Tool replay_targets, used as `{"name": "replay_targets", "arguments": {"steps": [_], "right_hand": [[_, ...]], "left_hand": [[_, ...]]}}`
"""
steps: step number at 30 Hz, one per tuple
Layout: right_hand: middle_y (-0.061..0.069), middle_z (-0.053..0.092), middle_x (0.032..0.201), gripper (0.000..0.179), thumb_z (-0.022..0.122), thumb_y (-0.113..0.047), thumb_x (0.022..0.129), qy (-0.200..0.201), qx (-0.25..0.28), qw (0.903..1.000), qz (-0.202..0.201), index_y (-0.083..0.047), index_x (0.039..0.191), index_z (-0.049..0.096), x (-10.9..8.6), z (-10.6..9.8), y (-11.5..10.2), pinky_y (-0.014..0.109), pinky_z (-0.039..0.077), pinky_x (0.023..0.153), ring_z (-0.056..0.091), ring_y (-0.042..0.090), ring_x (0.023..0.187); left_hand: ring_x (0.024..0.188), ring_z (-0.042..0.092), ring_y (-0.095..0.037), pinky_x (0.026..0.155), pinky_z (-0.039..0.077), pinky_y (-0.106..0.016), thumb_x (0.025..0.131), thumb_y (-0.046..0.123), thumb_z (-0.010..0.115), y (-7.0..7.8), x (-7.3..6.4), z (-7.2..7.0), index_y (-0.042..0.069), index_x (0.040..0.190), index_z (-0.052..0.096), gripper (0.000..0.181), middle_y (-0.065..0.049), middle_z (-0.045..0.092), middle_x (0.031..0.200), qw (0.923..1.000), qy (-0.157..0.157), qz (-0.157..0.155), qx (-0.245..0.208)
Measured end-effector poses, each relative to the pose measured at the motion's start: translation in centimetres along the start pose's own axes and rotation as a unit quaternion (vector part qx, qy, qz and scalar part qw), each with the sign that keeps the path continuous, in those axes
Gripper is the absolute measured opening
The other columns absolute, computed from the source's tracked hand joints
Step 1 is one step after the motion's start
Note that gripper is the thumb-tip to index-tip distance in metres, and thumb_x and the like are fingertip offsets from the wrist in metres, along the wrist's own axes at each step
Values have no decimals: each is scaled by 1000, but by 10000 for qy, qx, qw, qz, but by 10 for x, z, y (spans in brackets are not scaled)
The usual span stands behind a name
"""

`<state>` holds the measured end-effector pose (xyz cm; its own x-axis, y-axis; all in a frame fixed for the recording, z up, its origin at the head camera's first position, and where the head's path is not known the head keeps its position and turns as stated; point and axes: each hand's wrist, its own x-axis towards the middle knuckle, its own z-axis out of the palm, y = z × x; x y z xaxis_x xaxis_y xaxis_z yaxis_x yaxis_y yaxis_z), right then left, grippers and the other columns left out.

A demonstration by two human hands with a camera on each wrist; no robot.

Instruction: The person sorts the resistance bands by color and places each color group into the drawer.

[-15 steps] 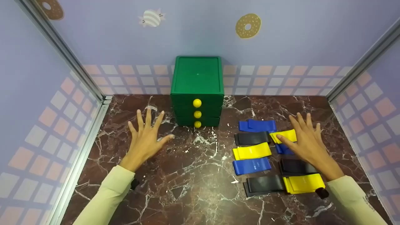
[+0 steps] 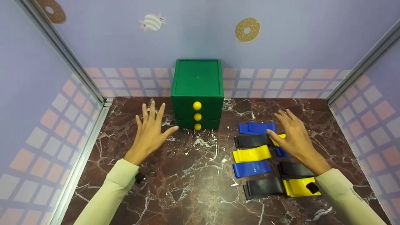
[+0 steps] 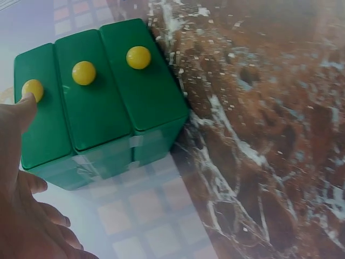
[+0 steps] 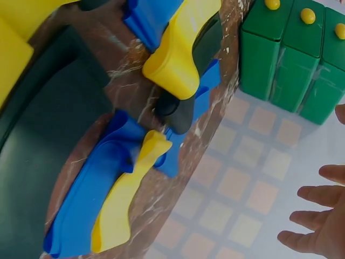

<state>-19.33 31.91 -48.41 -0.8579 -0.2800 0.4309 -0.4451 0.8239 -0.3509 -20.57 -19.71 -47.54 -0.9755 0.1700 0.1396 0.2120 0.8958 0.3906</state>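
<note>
My left hand (image 2: 148, 134), fingers spread, hovers just left of a green three-drawer box (image 2: 197, 81) with round yellow knobs. In the left wrist view the thumb overlaps the top knob (image 3: 33, 89). On the right, flat loop bands lie folded in two rough columns, among them a blue band (image 2: 262, 128), a black band (image 2: 253, 141) and a yellow band (image 2: 252, 153). My right hand (image 2: 298, 139) hangs over the right column, fingers extended and holding nothing. It partly covers another yellow band (image 2: 276, 141) and a blue one (image 2: 281, 152).
Closer to me lie another blue band (image 2: 252, 168), two black bands and a yellow band (image 2: 297, 189). A patterned wall (image 2: 200, 34) rises behind the drawer box, with side panels left and right. The tabletop (image 2: 187, 193) is dark red marble.
My left hand has moved slightly toward the drawer box. My right hand has shifted left, its fingers drawing closer together. The whole view has tipped slightly; bands and box stay put.
</note>
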Motion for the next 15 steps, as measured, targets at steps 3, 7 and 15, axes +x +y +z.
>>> {"name": "replay_targets", "arguments": {"steps": [3,7,15], "right_hand": [[31,59,154,68,88,-24,96,138,66,9998,-143,4,152,60,3,6,-3,80,32,119,42,54,153],[31,64,148,66,88,-24,96,263,172,9990,-322,6,149,63,11,15,-9,78,34,119,46,54,150],[29,69,142,58,88,-22,96,358,480,9971,-479,6,143,68,23,30,-28,75,42,115,53,53,144]], "left_hand": [[167,-16,-46,127,-6,-77,103,78,54,6,4,0,19,180,9,107,-19,-9,183,9998,23,5,-191],[168,-14,-43,129,-3,-75,103,79,54,12,12,0,19,180,11,107,-16,-7,184,9985,111,6,-529],[169,-7,-45,130,3,-74,104,76,57,13,28,-2,16,179,15,105,-16,-3,185,9946,212,-80,-1012]]}}
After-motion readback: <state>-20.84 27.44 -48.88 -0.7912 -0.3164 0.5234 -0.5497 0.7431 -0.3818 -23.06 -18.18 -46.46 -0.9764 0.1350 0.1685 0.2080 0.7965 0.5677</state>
